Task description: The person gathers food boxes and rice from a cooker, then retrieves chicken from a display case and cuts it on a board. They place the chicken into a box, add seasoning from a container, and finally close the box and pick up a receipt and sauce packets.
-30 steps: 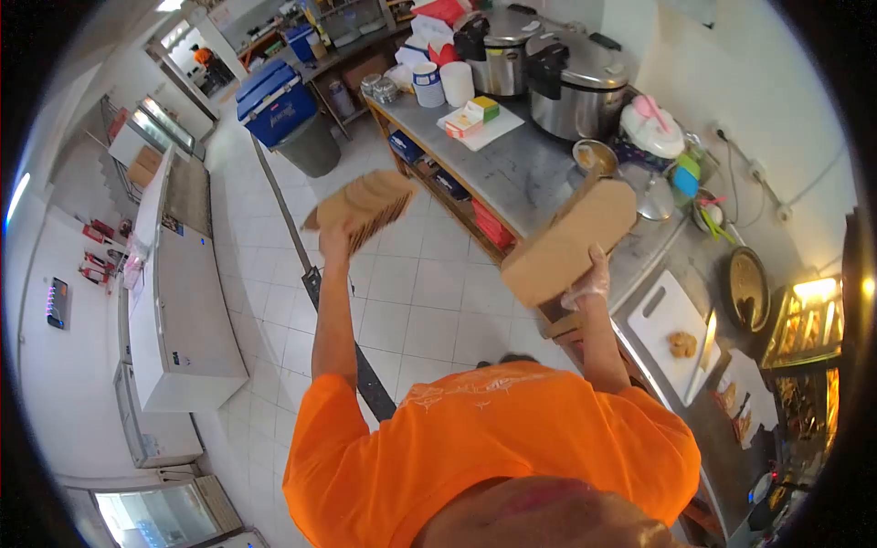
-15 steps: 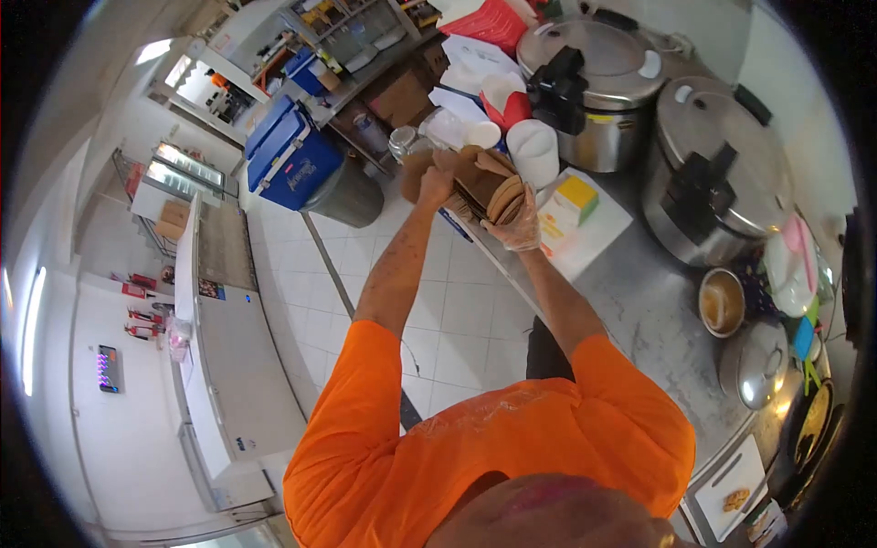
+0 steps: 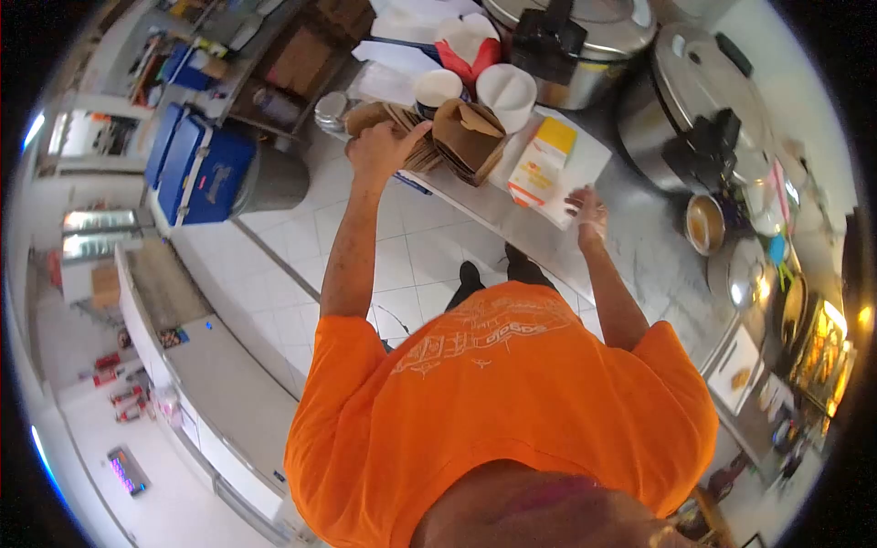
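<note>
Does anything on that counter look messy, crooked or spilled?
Nothing spilled. The one untidy spot is the brown boxes at the counter edge: they lean unevenly, flaps open, with the left hand on them. The right hand, gloved, rests on the counter by the white sheet.

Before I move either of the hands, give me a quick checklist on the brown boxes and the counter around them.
1. Left hand gripping the stack of brown boxes: ok.
2. Stack resting fully on the counter: cannot tell; it sits at the edge.
3. Right hand free: ok, gloved, holding nothing.
4. White cups behind the stack upright: ok.
5. Yellow-and-white carton apart from the stack: ok.
</note>
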A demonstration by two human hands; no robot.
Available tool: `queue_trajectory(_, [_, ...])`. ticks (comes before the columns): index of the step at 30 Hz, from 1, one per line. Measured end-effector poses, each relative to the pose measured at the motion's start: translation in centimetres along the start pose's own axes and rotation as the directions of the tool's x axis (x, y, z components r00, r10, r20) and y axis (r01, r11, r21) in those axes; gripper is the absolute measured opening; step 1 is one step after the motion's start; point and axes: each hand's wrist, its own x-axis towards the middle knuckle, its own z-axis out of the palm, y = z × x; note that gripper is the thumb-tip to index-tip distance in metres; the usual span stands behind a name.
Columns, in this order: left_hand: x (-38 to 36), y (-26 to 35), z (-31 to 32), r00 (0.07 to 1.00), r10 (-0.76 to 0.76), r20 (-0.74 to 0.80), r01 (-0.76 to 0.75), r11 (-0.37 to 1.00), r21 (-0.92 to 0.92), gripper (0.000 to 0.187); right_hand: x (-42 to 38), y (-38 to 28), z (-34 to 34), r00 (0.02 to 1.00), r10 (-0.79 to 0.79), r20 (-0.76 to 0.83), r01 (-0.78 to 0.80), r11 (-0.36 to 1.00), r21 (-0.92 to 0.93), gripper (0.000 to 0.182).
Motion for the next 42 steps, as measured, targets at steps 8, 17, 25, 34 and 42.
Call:
queue_trajectory(8, [-7.6,-6.5,11.8,0.728,0.302,-0.616,-0.617,0.680,-0.396,0.055,-8.3,-7.2,4.0,0.861,-0.508,-0.015,0.330,0.581,-0.744,0.044])
queue_trajectory(17, [-4.8,0.2,19.4,0.906,0.153,-0.394,-0.397,0.630,-0.668,0.124,-9.0,-14.3,23.8,0.717,-0.037,0.696,0.653,-0.312,-0.690,0.025])
queue_trajectory(25, [-2.6,1.8,19.6,0.923,0.040,-0.384,-0.301,0.696,-0.652,0.106,-6.8,-14.4,23.5,0.496,0.026,0.868,0.835,-0.290,-0.469,0.023])
queue_trajectory(34, [-5.5,4.2,14.1,0.827,0.086,-0.556,-0.462,0.667,-0.584,0.129,-7.3,-17.3,17.8,0.385,-0.246,0.889,0.808,-0.376,-0.454,0.019])
queue_trajectory(42, [-1.8,4.4,17.0,0.766,0.013,-0.643,-0.358,0.839,-0.410,0.114,-12.3,-19.1,12.6,0.262,-0.532,0.805,0.718,-0.450,-0.531,0.019])
